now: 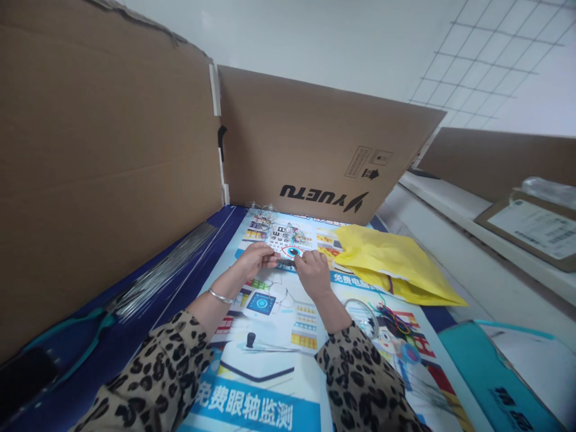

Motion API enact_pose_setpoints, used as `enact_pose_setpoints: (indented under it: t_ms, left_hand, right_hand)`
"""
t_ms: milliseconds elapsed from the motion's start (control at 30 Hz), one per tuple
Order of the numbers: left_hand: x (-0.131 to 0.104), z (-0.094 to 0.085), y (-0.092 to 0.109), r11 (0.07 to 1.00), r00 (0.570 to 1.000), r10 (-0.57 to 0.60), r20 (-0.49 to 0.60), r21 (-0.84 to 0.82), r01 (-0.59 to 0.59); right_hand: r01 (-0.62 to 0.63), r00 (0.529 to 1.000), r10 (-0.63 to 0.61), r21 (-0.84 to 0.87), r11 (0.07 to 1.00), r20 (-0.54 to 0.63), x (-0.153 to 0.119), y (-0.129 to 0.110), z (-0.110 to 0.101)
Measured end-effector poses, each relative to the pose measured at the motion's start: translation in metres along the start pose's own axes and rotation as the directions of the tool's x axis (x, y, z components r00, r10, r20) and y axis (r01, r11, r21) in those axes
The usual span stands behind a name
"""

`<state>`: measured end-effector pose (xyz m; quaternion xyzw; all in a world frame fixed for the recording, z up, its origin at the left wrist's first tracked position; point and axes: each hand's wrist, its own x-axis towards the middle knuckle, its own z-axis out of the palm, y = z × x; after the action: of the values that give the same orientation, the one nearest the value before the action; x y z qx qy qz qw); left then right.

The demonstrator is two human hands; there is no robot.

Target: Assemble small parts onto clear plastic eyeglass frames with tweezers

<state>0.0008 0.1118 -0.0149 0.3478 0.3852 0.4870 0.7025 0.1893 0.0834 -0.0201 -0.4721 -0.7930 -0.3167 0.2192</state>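
Note:
My left hand (260,259) is closed, its fingertips pinched at the left end of a small dark, slender tool (287,262). Around the tool's right end my right hand (314,273) is closed in a fist. Both hands are held close together above a printed poster (261,411). Whether a fine piece sits between my left fingertips is too small to tell. Thin clear loops or wires (281,294) lie on the poster just below the hands.
Cardboard panels (315,138) stand behind and at the left. Thin metal wires (166,270) and teal-handled pliers (90,342) lie left. At the right are a yellow bag (391,258), coloured cords (396,318), a clear ring (362,318) and a teal box (499,372).

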Motion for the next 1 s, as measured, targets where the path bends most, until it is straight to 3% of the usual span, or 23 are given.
enact_pose_setpoints:
  t_ms: [1000]
  left_hand:
    - [-0.0008,0.0011,0.0026,1.0,0.999,-0.003,-0.04,0.021,0.004]
  right_hand:
    - [-0.018,1.0,0.018,-0.011,1.0,0.003,0.0004,-0.0039,-0.0003]
